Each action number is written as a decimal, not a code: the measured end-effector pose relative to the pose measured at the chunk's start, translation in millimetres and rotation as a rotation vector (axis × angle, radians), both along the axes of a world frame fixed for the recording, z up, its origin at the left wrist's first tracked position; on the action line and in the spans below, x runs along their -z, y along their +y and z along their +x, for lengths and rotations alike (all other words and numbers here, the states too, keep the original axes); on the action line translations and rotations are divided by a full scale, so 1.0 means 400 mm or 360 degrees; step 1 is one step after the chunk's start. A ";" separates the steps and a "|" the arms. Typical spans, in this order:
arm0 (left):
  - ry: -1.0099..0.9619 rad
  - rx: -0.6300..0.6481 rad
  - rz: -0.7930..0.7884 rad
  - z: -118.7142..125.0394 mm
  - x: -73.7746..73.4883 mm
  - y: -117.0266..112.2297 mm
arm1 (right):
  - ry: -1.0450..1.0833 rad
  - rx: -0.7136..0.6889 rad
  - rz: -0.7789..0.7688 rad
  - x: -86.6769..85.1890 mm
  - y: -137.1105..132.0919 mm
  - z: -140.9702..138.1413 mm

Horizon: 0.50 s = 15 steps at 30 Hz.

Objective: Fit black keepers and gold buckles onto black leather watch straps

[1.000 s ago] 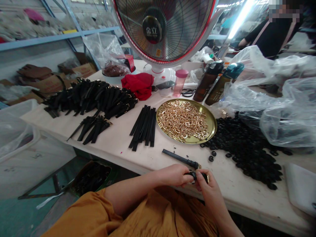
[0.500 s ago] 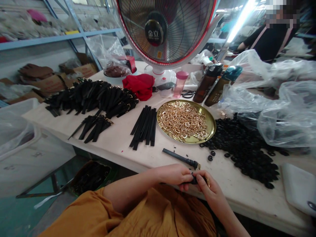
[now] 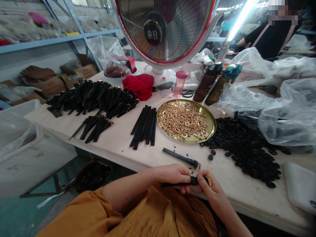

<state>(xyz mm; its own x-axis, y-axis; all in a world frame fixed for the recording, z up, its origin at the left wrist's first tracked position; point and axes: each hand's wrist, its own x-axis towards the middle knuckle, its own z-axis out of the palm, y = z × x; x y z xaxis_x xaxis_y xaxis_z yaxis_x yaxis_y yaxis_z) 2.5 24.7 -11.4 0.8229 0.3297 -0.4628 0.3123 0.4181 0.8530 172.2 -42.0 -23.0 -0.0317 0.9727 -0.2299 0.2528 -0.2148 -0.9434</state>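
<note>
Between both hands, black strap.

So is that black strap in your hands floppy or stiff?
Probably bendy but not limp: the black strap juts sideways under the left hand without drooping. Likely light, since a simple pinch holds it. The gold buckle by the right hand may make that end a bit heavier.
</note>
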 end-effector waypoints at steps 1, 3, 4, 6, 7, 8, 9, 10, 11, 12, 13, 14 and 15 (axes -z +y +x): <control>0.0014 0.0007 0.0035 0.001 -0.003 -0.003 | -0.0019 -0.0050 0.0007 0.000 0.000 0.004; 0.0060 0.0031 0.0125 0.002 -0.014 -0.008 | -0.0052 -0.0123 0.0027 0.001 0.002 0.012; 0.0097 0.0038 0.0182 0.002 -0.021 -0.010 | -0.0074 -0.0140 0.0039 0.002 0.004 0.016; 0.0192 0.0034 0.0304 0.002 -0.036 -0.012 | -0.0133 -0.0140 0.0073 0.004 0.008 0.020; 0.0235 0.0030 0.0350 0.002 -0.042 -0.013 | -0.0162 -0.0138 0.0093 0.006 0.010 0.021; 0.0269 0.0030 0.0379 0.003 -0.046 -0.013 | -0.0180 -0.0139 0.0104 0.008 0.011 0.021; 0.0287 0.0031 0.0389 0.003 -0.048 -0.012 | -0.0177 -0.0146 0.0100 0.010 0.012 0.020; 0.0291 0.0029 0.0377 0.003 -0.049 -0.010 | -0.0153 -0.0142 0.0084 0.012 0.012 0.018; 0.0285 0.0031 0.0344 0.002 -0.047 -0.008 | -0.0117 -0.0120 0.0061 0.014 0.011 0.015; 0.0273 0.0034 0.0298 0.001 -0.045 -0.005 | -0.0075 -0.0082 0.0036 0.017 0.010 0.011; 0.0258 0.0039 0.0247 0.000 -0.042 -0.001 | -0.0037 -0.0030 0.0015 0.019 0.010 0.007; 0.0241 0.0048 0.0197 -0.002 -0.040 0.003 | -0.0010 0.0033 0.0004 0.022 0.009 0.002; 0.0220 0.0060 0.0156 -0.005 -0.038 0.007 | 0.0001 0.0101 0.0006 0.025 0.008 -0.002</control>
<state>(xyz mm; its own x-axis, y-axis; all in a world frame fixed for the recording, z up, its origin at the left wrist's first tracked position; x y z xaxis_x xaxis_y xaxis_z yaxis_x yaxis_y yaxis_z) 0.6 27.3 3.7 0.7662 0.3485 -0.5398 0.4436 0.3209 0.8368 171.4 -38.9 -33.0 0.0299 0.9735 -0.2265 0.2379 -0.2271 -0.9444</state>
